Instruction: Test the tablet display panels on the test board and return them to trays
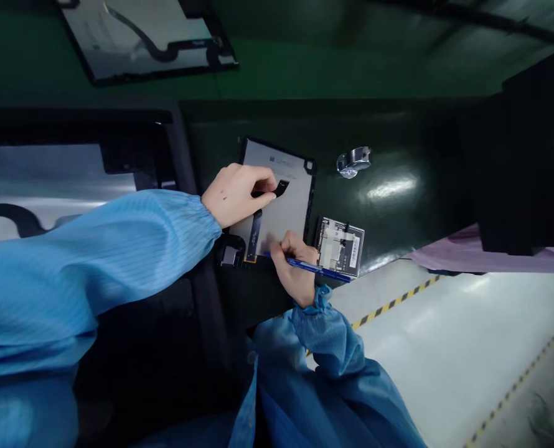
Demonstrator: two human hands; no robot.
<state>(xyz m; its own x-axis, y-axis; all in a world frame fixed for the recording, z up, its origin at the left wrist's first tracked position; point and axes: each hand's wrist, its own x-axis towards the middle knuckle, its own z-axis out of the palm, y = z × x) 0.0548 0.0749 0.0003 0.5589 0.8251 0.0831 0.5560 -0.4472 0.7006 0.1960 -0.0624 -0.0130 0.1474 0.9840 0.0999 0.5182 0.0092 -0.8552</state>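
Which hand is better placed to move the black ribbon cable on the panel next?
Probably the left hand: its fingers pinch the black ribbon cable on the grey rectangular panel, while the right hand grips a blue pen.

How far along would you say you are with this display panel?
Already in place, it seems, is the dark flex ribbon lying flat on the panel. In hand: the left hand pinches a black flex cable, and the right hand holds a blue pen against the panel. Still apart is the labelled circuit board, lying beside it on the dark green mat.
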